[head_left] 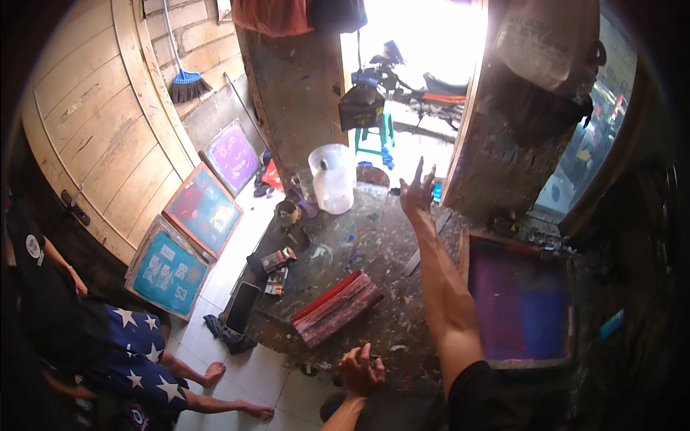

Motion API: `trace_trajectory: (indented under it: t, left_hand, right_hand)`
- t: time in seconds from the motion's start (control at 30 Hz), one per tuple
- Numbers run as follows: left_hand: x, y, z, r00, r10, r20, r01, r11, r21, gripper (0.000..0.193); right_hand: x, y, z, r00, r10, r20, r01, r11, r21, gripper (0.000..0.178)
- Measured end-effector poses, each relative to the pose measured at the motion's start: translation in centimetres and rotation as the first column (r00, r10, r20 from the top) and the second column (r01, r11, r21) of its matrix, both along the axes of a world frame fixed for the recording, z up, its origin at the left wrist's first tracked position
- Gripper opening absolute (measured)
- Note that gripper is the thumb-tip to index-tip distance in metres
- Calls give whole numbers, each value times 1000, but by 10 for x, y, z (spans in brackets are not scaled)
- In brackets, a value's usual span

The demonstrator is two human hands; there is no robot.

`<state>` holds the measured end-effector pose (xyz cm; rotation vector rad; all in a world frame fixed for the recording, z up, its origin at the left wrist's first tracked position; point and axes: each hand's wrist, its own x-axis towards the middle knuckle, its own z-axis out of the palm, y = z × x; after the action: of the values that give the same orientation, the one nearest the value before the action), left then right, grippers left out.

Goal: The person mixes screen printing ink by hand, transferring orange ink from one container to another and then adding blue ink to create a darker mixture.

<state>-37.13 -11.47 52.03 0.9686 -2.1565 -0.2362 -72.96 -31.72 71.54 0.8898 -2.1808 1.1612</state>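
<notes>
1. The red squeegee, a long bar with red and pinkish stripes of dried ink, lies flat and slanted on the paint-spattered worktable, near its front edge.
2. The left hand rests at that front edge, just below and to the right of the squeegee's near end, apart from it. Its fingers are curled loosely; whether they hold anything small cannot be told.
3. The right hand reaches far across the table with the arm stretched out, fingers spread wide, gripping nothing. It is well apart from the squeegee.
4. Just right of that arm lies a wooden screen frame with purple and blue mesh.
5. At the table's far side stands a clear plastic jug; small tools and a dark phone sit along the left edge.
6. On the white tiled floor, three more framed screens lean against a plank wall, and a broom hangs above.
7. Another person's bare legs show at lower left. A bright doorway opens beyond the table.
</notes>
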Motion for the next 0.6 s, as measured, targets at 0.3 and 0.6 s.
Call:
trace_trajectory:
  t: [0.3, 0.6]
  left_hand:
    - [16, -22, -10, 978, -41, -203, 41, 999, -1, 48]
    - [285, -56, -158, 938, -12, -346, -1, 999, -39, 22]
  right_hand:
    - [246, 159, -42, -376, 925, -53, 279, 58, -959, 61]
    - [398, 379, -291, 359, 880, 310, -883, 428, -193, 23]
